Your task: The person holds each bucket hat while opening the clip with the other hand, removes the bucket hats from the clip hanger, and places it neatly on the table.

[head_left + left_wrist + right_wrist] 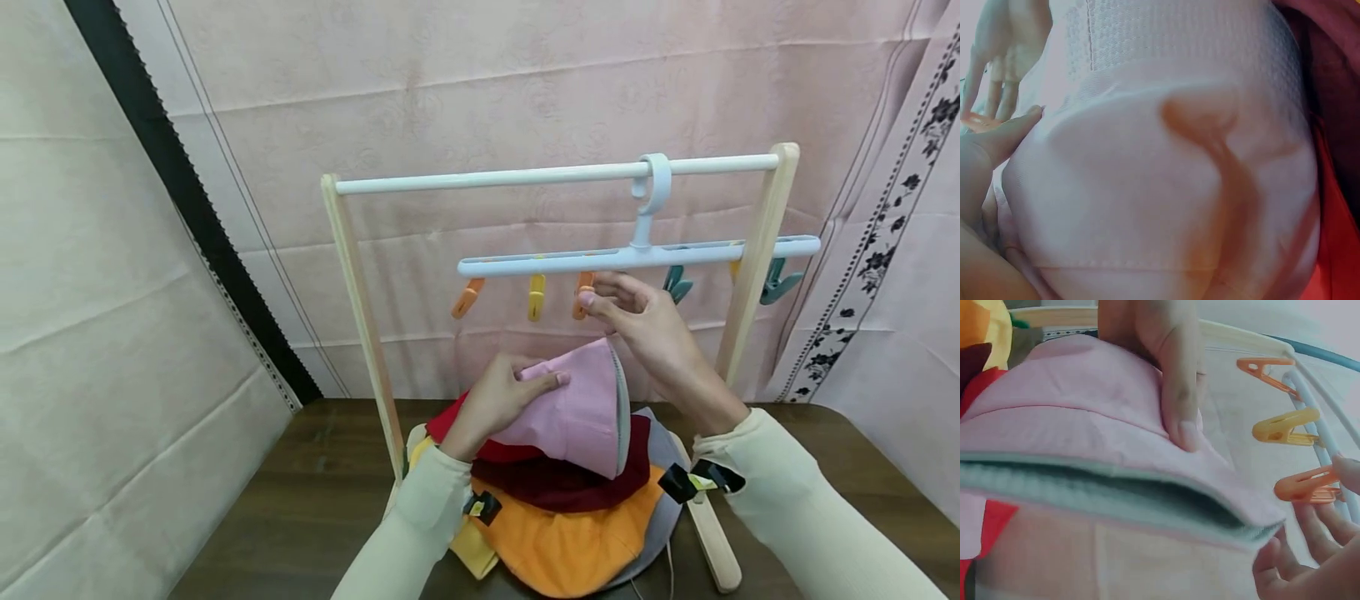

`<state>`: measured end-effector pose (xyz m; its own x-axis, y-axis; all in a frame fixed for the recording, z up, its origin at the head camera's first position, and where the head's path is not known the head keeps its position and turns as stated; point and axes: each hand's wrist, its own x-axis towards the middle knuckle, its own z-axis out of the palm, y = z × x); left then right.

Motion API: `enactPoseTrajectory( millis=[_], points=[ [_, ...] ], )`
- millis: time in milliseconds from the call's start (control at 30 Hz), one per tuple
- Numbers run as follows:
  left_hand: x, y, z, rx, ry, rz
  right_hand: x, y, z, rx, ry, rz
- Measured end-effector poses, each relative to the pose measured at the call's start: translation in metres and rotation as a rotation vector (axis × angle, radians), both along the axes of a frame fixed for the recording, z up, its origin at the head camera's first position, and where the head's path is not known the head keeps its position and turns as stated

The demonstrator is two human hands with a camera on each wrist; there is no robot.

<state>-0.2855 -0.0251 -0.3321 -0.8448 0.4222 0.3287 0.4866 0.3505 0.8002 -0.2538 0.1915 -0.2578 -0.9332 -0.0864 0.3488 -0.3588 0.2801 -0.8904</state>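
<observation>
My left hand point(498, 404) pinches a pink cloth hat point(577, 400), thumb on its outer side. The hat tilts sideways, its grey-lined opening facing right. In the right wrist view that lining point(1085, 481) shows as a long gap. My right hand point(652, 333) pinches an orange clothespin point(582, 296) on a light-blue hanger point(555, 264), thumb in front. The hat's rim lies just below and apart from this clip. A yellow clothespin point(536, 297) and another orange clothespin point(467, 297) hang further left. Teal clothespins point(677, 284) hang on the right.
The hanger hooks over the white bar point(480, 177) of a wooden stand point(757, 267). Under my hands, several hats lie piled on the dark table point(300, 517), among them an orange hat point(570, 533) and a dark red one point(555, 483). A pale cloth backdrop point(450, 92) hangs behind.
</observation>
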Motion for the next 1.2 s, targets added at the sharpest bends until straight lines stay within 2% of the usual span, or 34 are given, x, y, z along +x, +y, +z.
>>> enactPoseTrajectory(
  millis=[167, 267, 367, 467, 567, 667, 767, 933, 1100, 1200],
  points=[
    [-0.001, -0.003, 0.001, 0.037, -0.010, -0.028, 0.005, 0.006, -0.004, 0.237, -0.050, 0.027],
    [0.000, -0.003, 0.001, 0.032, -0.020, -0.033, 0.008, 0.010, -0.013, 0.392, -0.034, 0.035],
    [0.001, -0.002, 0.001, 0.018, -0.023, -0.027, 0.010, 0.013, -0.022, 0.444, 0.006, 0.052],
    [0.002, -0.001, 0.000, 0.010, -0.014, -0.025, 0.011, 0.016, -0.028, 0.410, 0.053, 0.080],
    [0.000, -0.005, -0.003, -0.005, 0.016, 0.006, 0.012, 0.019, -0.031, 0.351, 0.069, 0.103],
    [-0.008, -0.012, -0.010, 0.014, 0.053, 0.034, 0.013, 0.023, -0.032, 0.302, 0.073, 0.081],
    [-0.019, -0.022, -0.022, 0.058, 0.046, 0.034, 0.014, 0.030, -0.034, 0.248, 0.067, 0.043],
    [-0.037, -0.040, -0.045, 0.103, -0.051, 0.009, 0.014, 0.040, -0.038, 0.181, 0.081, -0.011],
    [-0.052, -0.052, -0.071, 0.210, -0.199, -0.158, 0.016, 0.044, -0.038, 0.157, 0.151, -0.119],
    [-0.059, -0.052, -0.085, 0.201, -0.297, -0.199, 0.017, 0.046, -0.037, 0.122, 0.175, -0.176]
  ],
)
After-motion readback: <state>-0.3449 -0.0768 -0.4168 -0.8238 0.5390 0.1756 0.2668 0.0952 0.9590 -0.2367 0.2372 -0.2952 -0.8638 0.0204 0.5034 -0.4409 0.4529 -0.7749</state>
